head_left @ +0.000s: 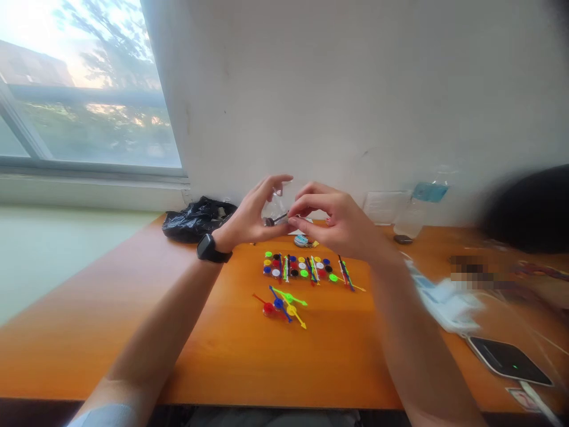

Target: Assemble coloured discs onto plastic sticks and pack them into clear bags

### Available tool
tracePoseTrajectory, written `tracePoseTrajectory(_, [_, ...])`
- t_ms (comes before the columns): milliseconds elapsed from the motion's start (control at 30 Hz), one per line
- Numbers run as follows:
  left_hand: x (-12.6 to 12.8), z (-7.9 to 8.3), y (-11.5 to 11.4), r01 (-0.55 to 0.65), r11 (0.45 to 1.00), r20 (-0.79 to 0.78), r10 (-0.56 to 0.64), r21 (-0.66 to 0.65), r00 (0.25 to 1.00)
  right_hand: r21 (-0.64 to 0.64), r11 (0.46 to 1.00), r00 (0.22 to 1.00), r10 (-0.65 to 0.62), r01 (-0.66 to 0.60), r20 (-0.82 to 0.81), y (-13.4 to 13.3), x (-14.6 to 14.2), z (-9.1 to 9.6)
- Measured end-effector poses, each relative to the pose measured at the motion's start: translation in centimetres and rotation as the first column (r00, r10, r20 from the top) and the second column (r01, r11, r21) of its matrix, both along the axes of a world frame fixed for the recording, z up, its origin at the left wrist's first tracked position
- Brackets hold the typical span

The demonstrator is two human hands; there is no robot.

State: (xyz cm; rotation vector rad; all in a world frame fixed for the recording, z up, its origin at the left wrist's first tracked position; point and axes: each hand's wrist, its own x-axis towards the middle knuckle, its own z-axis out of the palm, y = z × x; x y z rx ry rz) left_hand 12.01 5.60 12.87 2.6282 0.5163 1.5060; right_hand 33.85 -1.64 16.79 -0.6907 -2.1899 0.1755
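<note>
Just above the back of the desk, my left hand (253, 212) curves in a C, its thumb and raised fingers apart. A small dark disc with a thin black arrow (280, 217), like a game spinner, lies by the left thumb; whether that hand bears it is unclear. My right hand (335, 219) pinches the far end of the arrow between thumb and index finger. Below, red, blue, yellow and green spinners (278, 303) lie overlapping. Behind them are rows of coloured round pieces (294, 273) with bundles of coloured arrows (313, 270) between.
A black plastic bag (195, 219) lies at the back left, beneath the window. At right are a clear bottle (411, 213), crumpled white plastic (453, 305) and a dark device with a green light (509, 360). Another person's dark-haired head (528, 207) shows at the right edge.
</note>
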Motion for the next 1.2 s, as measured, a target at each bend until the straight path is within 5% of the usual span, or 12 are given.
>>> tracePoseTrajectory(133, [-0.5,0.2,-0.1,0.13,0.95,0.029,-0.127,-0.285,0.991,0.046,0.999,0.992,0.004,0.002,-0.122,0.9,0.3,-0.2])
tracePoseTrajectory(267, [-1.1,0.3,0.1,0.247,0.811,0.015,-0.283,-0.53,0.959,0.048,0.998,0.974,0.052,-0.043,-0.22,1.6,0.6,-0.2])
tracePoseTrajectory(433, [-1.0,-0.1,0.3,0.254,0.657,-0.092,-0.444,-0.71,0.891,0.004,0.993,0.943,0.114,-0.118,-0.314,2.1,1.2,-0.3])
tracePoseTrajectory(567, [-0.4,-0.6,0.6,0.234,0.554,-0.147,-0.557,-0.799,0.817,-0.052,0.987,0.971,0.139,-0.151,-0.194,2.4,1.4,-0.4])
tracePoseTrajectory(667, [-0.3,-0.8,0.8,0.229,0.544,-0.126,-0.538,-0.807,0.833,-0.043,0.994,0.976,0.09,-0.101,-0.199,2.5,1.3,-0.6])
tracePoseTrajectory(867, [-0.5,-0.6,0.5,0.258,0.611,-0.014,-0.404,-0.749,0.915,-0.176,0.982,0.977,0.035,-0.073,-0.211,3.1,1.6,-1.1])
tracePoseTrajectory(1000, [0.1,-0.5,0.3,0.321,0.582,0.096,-0.383,-0.747,0.919,-0.288,0.951,0.952,0.023,-0.115,-0.305,4.3,1.6,-1.7])
tracePoseTrajectory(1100, [0.8,-1.8,0.2,0.331,0.546,0.165,-0.332,-0.769,0.929,-0.379,0.919,0.952,-0.011,-0.111,-0.306,5.2,1.4,-3.2])
tracePoseTrajectory(1200, [0.8,-5.1,-0.9,0.361,0.501,0.295,-0.208,-0.786,0.932,-0.456,0.884,0.944,-0.061,-0.1,-0.325,5.2,1.1,-6.4])
